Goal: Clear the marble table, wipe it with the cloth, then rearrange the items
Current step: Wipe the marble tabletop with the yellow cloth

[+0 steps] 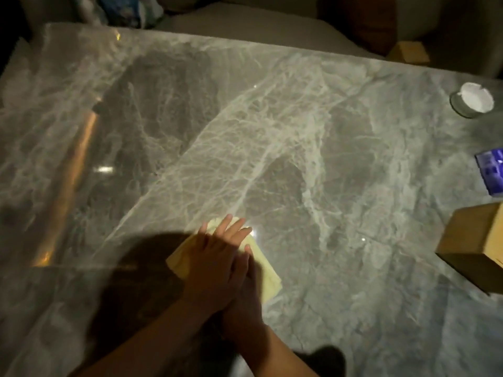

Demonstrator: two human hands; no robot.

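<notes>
Item: yellow cloth (269, 281), folded, lying flat on the marble table (272, 118) near its front edge. The left hand (215, 257) lies over the right hand (245, 292), fingers straight and close together and gripping nothing, probably stacked to press harder while wiping. Also listed at the right edge: a glass jar (472, 103), a blue packet (492, 175) and a cardboard box (473, 246), seemingly kept out of the area being wiped.
</notes>
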